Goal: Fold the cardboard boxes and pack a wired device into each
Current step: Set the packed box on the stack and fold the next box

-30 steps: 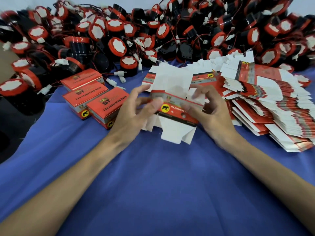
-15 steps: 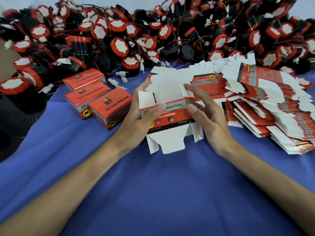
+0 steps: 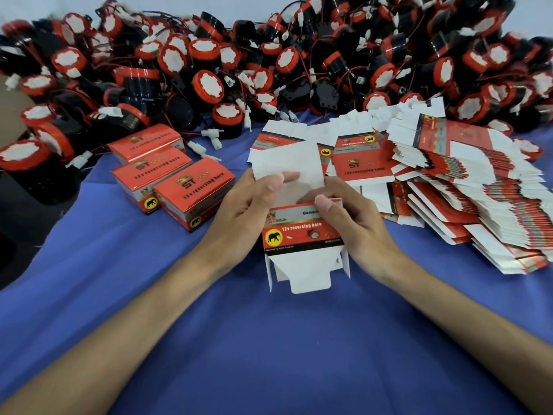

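A red and white cardboard box, half opened into shape, is held above the blue cloth between both hands. My left hand grips its left side, thumb lying across the white upper flap. My right hand grips its right side, thumb pressing on the top edge of the printed panel. White bottom flaps hang loose toward me. A big heap of black and red wired devices fills the far side of the table.
Three closed red boxes sit in a row left of my hands. Flat unfolded box blanks lie stacked and fanned out on the right. Blue cloth covers the table near me.
The flat blank has been opened into a box shape and turned so its printed panel faces me. Both hands moved slightly nearer with it.
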